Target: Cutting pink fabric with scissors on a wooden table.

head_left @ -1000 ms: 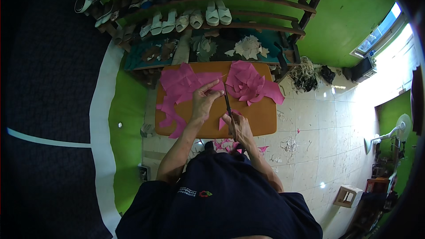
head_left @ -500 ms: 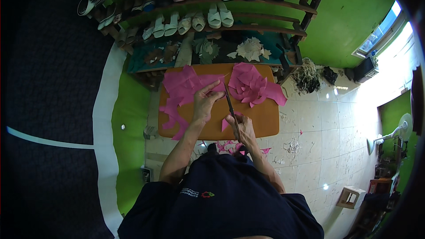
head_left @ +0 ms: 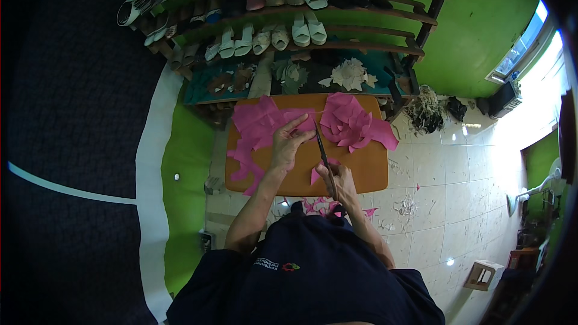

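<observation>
indoors | orange table, scrap-strewn tiles, green wall | right hand gripping scissors | left hand at pink sheet, grip unclear

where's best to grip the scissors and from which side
By the handle end, I'd say, coming from the person's near right, as the right hand does. The scissors slant away from the body, their long dark blades reaching toward the left hand and pink sheet, so the near end should keep fingers off the edges.
</observation>
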{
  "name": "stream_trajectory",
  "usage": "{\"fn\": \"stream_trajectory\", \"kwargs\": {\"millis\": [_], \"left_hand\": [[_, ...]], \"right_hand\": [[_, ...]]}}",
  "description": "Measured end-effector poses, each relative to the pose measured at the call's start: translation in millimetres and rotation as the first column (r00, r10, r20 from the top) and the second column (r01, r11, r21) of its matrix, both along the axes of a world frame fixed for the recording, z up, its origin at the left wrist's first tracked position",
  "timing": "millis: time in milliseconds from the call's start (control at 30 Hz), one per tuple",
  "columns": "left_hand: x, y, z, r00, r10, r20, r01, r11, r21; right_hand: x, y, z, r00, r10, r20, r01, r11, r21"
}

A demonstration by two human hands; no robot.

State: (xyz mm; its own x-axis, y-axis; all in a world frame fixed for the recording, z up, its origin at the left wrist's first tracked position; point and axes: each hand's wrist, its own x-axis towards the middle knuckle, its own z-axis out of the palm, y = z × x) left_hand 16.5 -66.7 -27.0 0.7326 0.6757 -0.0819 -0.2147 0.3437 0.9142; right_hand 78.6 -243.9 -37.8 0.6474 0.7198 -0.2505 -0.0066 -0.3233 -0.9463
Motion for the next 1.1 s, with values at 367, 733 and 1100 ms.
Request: {"fn": "stream_trajectory", "kwargs": {"millis": [367,733,1100], "left_hand": [[-5,-3,3,0.994,-0.095,-0.044,0.098,0.992,0.083],[-5,5,7,0.987,-0.157,-0.035,0.161,0.978,0.131],[-8,17,13,0.962,-0.271,-0.035,0.273,0.953,0.129]], "right_hand": [[1,5,-9,0.999,-0.01,-0.04,0.011,1.0,0.014],[7,5,-10,1.0,-0.015,-0.012,0.015,1.0,-0.01],[13,0,-8,1.0,0.017,-0.013,-0.017,1.0,-0.018]]}}
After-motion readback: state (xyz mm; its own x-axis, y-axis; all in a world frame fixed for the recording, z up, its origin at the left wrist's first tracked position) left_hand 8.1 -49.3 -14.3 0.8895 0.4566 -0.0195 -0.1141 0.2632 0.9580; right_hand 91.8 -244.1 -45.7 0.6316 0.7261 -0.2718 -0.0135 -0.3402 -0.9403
